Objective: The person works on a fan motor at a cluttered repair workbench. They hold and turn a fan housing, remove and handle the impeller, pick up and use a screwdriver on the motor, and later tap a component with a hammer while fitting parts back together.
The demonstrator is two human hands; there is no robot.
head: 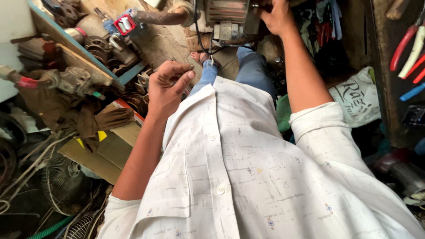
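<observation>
left hand pinches something too small to tell; right hand partly cut off

The right hand is cut off by the top edge; its fingertips lie out of view, so its grasp cannot be determined. The grey motor housing beneath it is likewise cropped. The left hand pinches a small part too small to identify. The pliers are cropped at the right edge.
</observation>
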